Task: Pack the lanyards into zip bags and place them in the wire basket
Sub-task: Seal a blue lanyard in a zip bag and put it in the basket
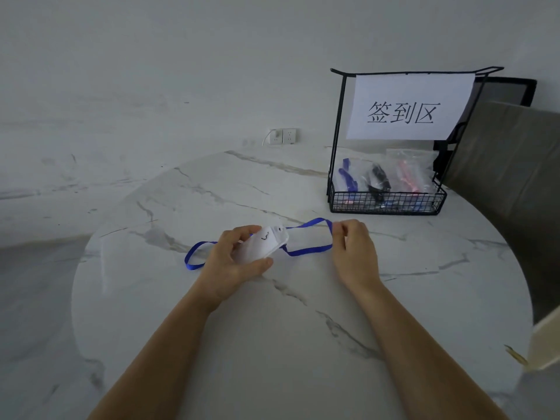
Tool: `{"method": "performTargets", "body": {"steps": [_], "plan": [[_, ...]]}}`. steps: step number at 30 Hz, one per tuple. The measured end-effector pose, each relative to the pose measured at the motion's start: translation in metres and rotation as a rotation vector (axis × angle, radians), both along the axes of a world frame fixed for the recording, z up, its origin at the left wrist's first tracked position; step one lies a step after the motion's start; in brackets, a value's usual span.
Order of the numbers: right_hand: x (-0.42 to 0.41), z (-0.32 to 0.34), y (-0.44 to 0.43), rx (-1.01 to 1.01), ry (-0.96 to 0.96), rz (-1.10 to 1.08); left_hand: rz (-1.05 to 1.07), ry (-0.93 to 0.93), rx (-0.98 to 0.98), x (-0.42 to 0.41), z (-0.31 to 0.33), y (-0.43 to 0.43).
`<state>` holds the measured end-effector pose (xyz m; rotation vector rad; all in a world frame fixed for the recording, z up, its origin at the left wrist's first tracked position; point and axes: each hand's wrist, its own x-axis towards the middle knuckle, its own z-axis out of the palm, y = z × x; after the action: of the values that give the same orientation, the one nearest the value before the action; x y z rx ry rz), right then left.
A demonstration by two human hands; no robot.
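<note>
So the wire basket (388,204) is sitting far right on the table (272,344), bagged lanyards (377,177) standing inside; loose lanyard (263,244) is lying mid-table, front-left of it.

Round bench (272,344), white marble-look top with grey veins, fills lower frame. White paper sheet (409,107), three black printed characters, upper right, above bench's far side. Double wall socket (283,136) on pale wall beyond bench; white cable (266,137) runs from its left half. Grey-brown chair back (509,165) at right, just beside bench rim. Dark-framed panel (512,90) behind chair, partly hidden. Pale beige object (545,344) low at right edge, cut off by frame, kind unclear. Grey floor (30,298) at left.
</note>
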<state>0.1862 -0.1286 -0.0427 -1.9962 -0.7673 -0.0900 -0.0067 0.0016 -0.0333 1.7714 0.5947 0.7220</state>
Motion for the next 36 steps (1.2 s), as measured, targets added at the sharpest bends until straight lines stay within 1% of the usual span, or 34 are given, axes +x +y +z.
{"method": "performTargets", "body": {"steps": [3, 5, 6, 8, 10, 12, 14, 15, 16, 18, 21, 23, 26, 28, 29, 31, 33, 35, 36], "plan": [[-0.003, 0.000, 0.002, 0.072, 0.042, -0.076, -0.010, -0.021, -0.026, -0.002, 0.000, -0.002], [-0.004, -0.002, -0.001, 0.101, 0.020, -0.050, 0.007, -0.017, -0.008, -0.002, 0.001, -0.003], [-0.005, -0.002, -0.002, 0.090, -0.016, 0.011, 0.016, -0.014, 0.008, -0.003, 0.001, -0.002], [-0.011, -0.002, -0.002, 0.043, -0.045, 0.204, 0.028, -0.011, 0.025, -0.003, 0.000, -0.001], [-0.021, -0.002, 0.001, -0.056, 0.032, 0.440, 0.025, -0.013, 0.033, -0.004, 0.000, -0.001], [-0.028, -0.003, 0.005, -0.162, 0.108, 0.611, 0.018, -0.008, 0.034, -0.002, 0.000, -0.001], [-0.032, -0.006, 0.007, -0.192, 0.111, 0.670, 0.016, 0.003, 0.026, -0.002, -0.003, 0.001], [-0.034, -0.005, 0.007, -0.152, 0.163, 0.673, 0.018, 0.001, 0.001, -0.003, -0.004, 0.004], [-0.034, -0.001, 0.006, -0.074, 0.267, 0.672, 0.018, -0.010, -0.042, -0.003, -0.004, 0.007], [-0.030, 0.009, 0.001, 0.137, 0.463, 0.662, 0.004, -0.058, -0.140, -0.004, -0.003, 0.011], [-0.020, 0.019, -0.006, 0.412, 0.669, 0.599, -0.088, -0.091, -0.276, -0.005, 0.001, 0.011], [-0.016, 0.023, -0.010, 0.501, 0.756, 0.531, -0.176, -0.122, -0.372, -0.004, 0.003, 0.008], [-0.012, 0.028, -0.014, 0.608, 0.815, 0.438, -0.276, -0.156, -0.504, -0.004, 0.006, 0.007], [-0.011, 0.030, -0.015, 0.666, 0.866, 0.401, -0.344, -0.214, -0.572, -0.006, 0.006, 0.007], [-0.011, 0.031, -0.015, 0.662, 0.891, 0.376, -0.374, -0.242, -0.607, -0.007, 0.007, 0.007], [-0.011, 0.032, -0.014, 0.540, 0.910, 0.302, -0.392, -0.321, -0.693, -0.007, 0.006, 0.008], [-0.011, 0.031, -0.013, 0.302, 0.842, 0.262, -0.382, -0.378, -0.778, -0.004, 0.010, 0.006], [-0.013, 0.029, -0.012, 0.051, 0.777, 0.314, -0.352, -0.423, -0.782, -0.002, 0.013, 0.005], [-0.016, 0.028, -0.014, -0.041, 0.766, 0.362, -0.336, -0.428, -0.768, -0.002, 0.014, 0.003]]}}
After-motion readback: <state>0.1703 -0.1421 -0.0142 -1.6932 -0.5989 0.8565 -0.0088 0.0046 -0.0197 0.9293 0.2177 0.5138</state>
